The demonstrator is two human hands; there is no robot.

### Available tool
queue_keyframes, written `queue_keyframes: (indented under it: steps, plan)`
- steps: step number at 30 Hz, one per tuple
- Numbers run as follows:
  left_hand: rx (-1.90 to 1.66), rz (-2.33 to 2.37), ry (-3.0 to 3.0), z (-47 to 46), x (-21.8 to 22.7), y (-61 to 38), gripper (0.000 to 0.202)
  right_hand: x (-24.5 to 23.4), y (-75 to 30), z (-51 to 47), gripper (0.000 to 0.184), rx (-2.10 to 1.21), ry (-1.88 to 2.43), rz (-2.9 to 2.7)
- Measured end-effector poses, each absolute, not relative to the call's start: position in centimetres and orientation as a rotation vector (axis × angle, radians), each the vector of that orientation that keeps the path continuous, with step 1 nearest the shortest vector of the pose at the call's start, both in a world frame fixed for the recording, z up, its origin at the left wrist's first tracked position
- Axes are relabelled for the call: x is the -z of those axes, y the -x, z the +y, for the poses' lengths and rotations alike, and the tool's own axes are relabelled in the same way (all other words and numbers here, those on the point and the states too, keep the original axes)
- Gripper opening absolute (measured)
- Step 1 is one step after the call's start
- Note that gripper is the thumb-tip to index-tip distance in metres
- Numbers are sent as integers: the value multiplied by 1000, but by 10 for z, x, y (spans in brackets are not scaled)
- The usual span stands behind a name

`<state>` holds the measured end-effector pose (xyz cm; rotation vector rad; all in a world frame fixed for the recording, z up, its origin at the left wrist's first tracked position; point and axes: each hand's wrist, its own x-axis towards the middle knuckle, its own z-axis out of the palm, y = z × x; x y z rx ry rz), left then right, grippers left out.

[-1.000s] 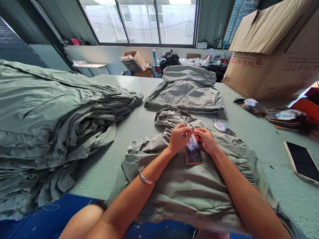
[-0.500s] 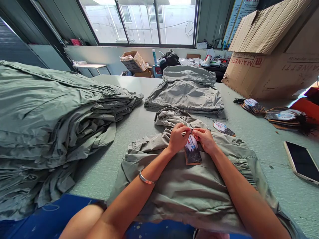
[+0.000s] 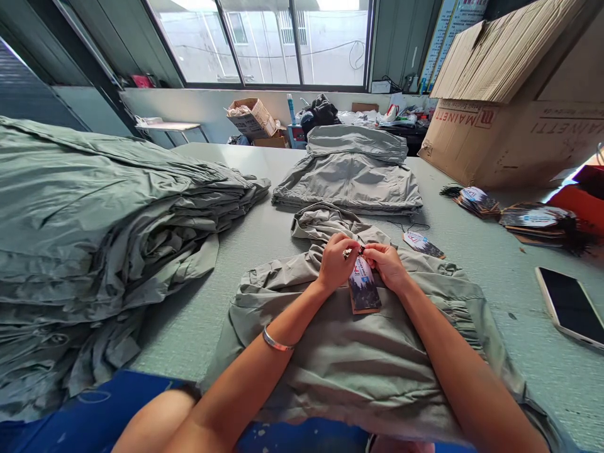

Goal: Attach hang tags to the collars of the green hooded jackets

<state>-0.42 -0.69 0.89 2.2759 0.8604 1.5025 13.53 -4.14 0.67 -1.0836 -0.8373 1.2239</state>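
Over the near garment [image 3: 349,358] on the worktop [image 3: 264,236], the left hand [image 3: 337,259] and the right hand [image 3: 384,263] pinch the dark cord [image 3: 362,250] of the hang tag [image 3: 364,290], hanging just below. A slack pinch could let the cord slip; loose folds might snag it.

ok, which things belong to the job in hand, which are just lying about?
Job in hand:
hang tag, pinched near its top by left hand and right hand
garment beneath it
likely also: loose tag, tag stacks, garment pile at left, folded garments

Probably just lying about:
phone
large carton
small open carton
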Motion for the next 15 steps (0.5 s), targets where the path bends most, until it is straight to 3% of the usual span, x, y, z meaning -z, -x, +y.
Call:
queue_keyframes:
  steps: [15]
  plan:
    - [-1407, 723, -1995, -5, -20, 10, 11, -7, -136, -42, 27, -1244, 1067, -845]
